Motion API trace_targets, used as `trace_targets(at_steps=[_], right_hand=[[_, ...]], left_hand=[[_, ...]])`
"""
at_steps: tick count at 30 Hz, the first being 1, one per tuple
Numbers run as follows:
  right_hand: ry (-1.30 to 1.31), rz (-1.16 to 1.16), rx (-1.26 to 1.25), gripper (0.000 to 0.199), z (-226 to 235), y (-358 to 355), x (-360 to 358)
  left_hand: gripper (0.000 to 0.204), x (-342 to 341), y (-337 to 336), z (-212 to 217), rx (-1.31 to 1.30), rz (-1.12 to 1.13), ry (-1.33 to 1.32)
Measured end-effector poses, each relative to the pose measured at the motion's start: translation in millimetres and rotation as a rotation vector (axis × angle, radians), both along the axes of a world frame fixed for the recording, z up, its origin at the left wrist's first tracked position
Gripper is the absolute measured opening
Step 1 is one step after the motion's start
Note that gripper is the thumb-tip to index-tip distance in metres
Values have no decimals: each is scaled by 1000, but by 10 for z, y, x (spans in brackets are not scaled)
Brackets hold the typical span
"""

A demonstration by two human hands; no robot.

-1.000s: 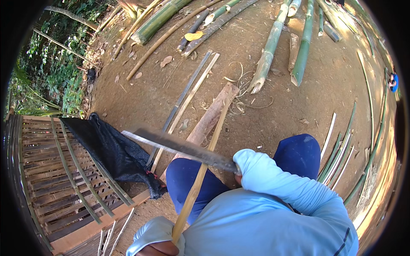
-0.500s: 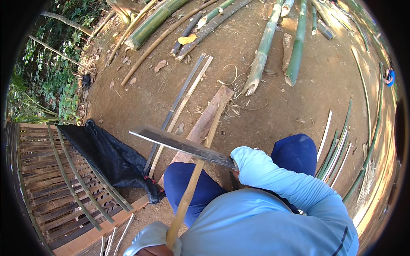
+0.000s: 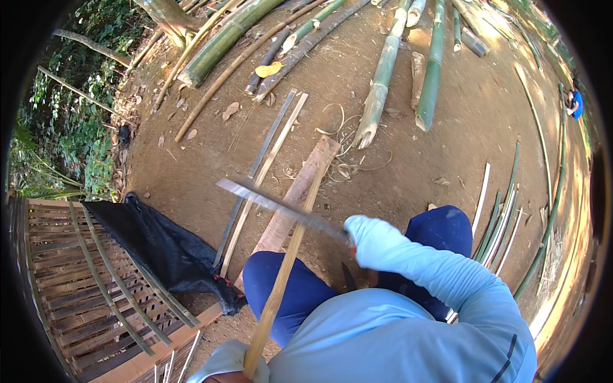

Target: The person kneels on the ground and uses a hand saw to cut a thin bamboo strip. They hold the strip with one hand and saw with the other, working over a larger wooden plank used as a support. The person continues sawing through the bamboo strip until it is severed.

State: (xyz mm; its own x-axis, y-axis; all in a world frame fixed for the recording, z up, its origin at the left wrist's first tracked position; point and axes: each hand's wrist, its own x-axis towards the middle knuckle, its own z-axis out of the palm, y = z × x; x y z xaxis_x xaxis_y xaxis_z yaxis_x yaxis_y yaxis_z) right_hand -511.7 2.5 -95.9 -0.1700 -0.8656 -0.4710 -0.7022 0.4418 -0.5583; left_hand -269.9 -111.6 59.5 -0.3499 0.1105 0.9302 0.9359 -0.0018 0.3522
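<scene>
My right hand (image 3: 355, 237), mostly covered by its light blue sleeve, grips a machete (image 3: 281, 207) whose handle is hidden. The blade reaches to the left across a long pale bamboo strip (image 3: 280, 281). My left hand (image 3: 231, 376) is closed around the near end of that strip at the lower edge. From there the strip slants up past my left knee, its far part lying over a reddish wooden plank (image 3: 295, 199). Whether the blade touches the strip I cannot tell.
A slatted bamboo frame (image 3: 96, 281) with black cloth (image 3: 172, 252) stands at left. Two narrow strips (image 3: 265, 169) lie beside the plank. Several green bamboo poles (image 3: 383, 76) lie ahead, thin strips (image 3: 501, 223) at right. Another person (image 3: 576, 104) is far right.
The machete's tip has shifted right and slightly up, and the blade has turned so less of its broad face shows. My left hand still grips the strip.
</scene>
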Motion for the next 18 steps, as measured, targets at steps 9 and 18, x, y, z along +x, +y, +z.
trace_targets(at_steps=[9, 18], right_hand=[[-23, -168, 154, 18, -898, -153, -560], [25, 64, -274, 16, -740, -268, -478]], left_hand=[[14, 162, 121, 42, 82, 198, -111], [14, 193, 73, 41, 191, 452, -50]])
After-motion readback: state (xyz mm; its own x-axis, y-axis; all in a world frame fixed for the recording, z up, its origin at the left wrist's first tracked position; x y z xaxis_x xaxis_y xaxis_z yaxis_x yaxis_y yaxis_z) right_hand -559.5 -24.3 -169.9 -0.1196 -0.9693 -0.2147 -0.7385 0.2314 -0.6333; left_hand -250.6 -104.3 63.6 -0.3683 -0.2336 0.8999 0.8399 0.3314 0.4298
